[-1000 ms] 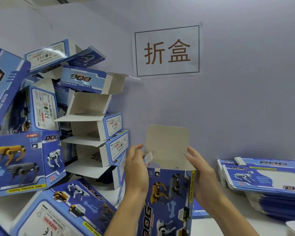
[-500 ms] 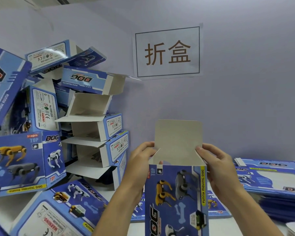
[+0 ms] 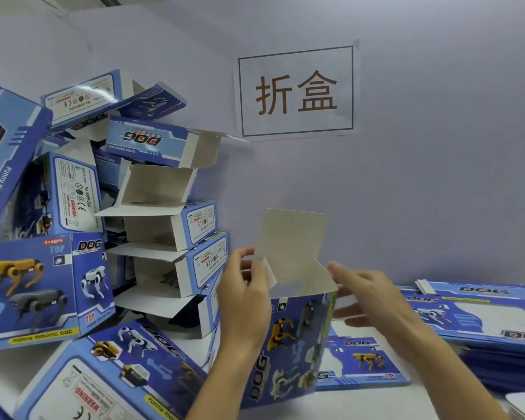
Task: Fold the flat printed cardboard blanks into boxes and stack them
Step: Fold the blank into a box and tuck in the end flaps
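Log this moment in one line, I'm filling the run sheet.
step: closing top | left hand: pinches side flap | right hand: open beside box | lid flap: upright | flat blanks: right

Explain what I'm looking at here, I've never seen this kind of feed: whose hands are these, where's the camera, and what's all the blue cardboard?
There is no machine: a person works with bare hands, filmed by one wide-angle camera worn on the head, looking forward and down. The left hand pinches a small white side flap of the upright blue printed cardboard box, whose top is open with its plain lid flap standing up. The right hand is beside the box's right edge, fingers loosely spread; whether it touches the box is unclear. To the left, a heap of folded blue boxes leans against the wall. To the right, a stack of flat blue printed blanks lies on the white table. A white paper sign hangs on the wall.
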{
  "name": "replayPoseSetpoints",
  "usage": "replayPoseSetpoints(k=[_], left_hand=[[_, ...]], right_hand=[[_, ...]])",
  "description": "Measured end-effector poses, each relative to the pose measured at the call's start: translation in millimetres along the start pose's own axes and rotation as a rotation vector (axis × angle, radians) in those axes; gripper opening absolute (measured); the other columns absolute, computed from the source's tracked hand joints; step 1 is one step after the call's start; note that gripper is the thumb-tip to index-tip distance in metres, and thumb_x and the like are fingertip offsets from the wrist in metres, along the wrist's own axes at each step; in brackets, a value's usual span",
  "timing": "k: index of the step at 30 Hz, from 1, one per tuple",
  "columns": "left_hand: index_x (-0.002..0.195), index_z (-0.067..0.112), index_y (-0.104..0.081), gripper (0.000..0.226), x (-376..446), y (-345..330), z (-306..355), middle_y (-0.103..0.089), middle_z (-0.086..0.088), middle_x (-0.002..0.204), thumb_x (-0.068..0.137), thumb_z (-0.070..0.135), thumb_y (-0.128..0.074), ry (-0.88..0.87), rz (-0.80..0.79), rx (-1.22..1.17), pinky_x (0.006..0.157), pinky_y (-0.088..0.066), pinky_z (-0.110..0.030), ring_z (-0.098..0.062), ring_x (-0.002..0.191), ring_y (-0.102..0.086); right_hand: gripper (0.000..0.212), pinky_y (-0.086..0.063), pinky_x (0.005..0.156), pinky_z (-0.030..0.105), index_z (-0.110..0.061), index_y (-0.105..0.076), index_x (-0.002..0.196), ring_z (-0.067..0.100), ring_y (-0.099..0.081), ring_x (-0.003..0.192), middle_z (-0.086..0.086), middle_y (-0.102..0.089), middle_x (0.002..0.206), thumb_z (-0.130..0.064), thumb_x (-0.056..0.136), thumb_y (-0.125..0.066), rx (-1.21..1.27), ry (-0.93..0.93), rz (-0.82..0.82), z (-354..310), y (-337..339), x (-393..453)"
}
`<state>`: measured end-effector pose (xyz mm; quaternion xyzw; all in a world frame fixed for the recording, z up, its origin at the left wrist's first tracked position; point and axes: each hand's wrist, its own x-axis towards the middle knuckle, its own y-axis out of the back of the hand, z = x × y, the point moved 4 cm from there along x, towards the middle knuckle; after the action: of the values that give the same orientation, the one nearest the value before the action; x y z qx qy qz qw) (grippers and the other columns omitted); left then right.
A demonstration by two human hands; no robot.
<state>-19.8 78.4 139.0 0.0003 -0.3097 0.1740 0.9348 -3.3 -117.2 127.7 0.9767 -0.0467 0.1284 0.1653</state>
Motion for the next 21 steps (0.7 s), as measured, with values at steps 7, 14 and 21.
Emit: replayPoseSetpoints(k=[7,14,21], left_hand=[[0.104,0.022,-0.048,0.035,-3.4,-3.9,-0.5,-0.052,0.005,0.1,0.097,0.056,-0.045,-0.065,-0.023,0.68,0.069,-0.036,-0.023,-0.013,0.092,-0.049],[0.068,0.011,-0.042,0.035,1.7,6.4,7.9,-0.04,-0.001,0.062,0.097,0.027,-0.053,0.033,-0.04,0.822,0.042,-0.023,-0.022,-0.011,0.054,-0.036],[0.052,0.015,-0.036,0.051,21.3,31.4,-16.8,-0.045,0.004,0.047,0.096,0.022,-0.061,0.367,-0.059,0.355,0.058,-0.034,-0.03,-0.021,0.053,-0.04]], right_hand=[[0.033,-0.059,0.059,0.051,0.005,-0.065,0.061,0.039,-0.069,0.062,0.018,-0.067,0.059,-0.013,0.088,-0.056,-0.3,0.1,0.212,-2.4,-7.4,-3.3],[0.028,-0.062,0.056,0.041,0.009,-0.066,0.081,0.027,-0.071,0.055,0.025,-0.07,0.075,-0.017,0.088,-0.058,-0.178,-0.003,0.145,-1.4,-11.8,-2.0],[0.02,-0.056,0.053,0.026,0.001,-0.068,0.092,0.023,-0.065,0.064,0.015,-0.066,0.08,-0.013,0.097,-0.055,0.131,-0.154,-0.029,12.6,-10.1,3.8]])
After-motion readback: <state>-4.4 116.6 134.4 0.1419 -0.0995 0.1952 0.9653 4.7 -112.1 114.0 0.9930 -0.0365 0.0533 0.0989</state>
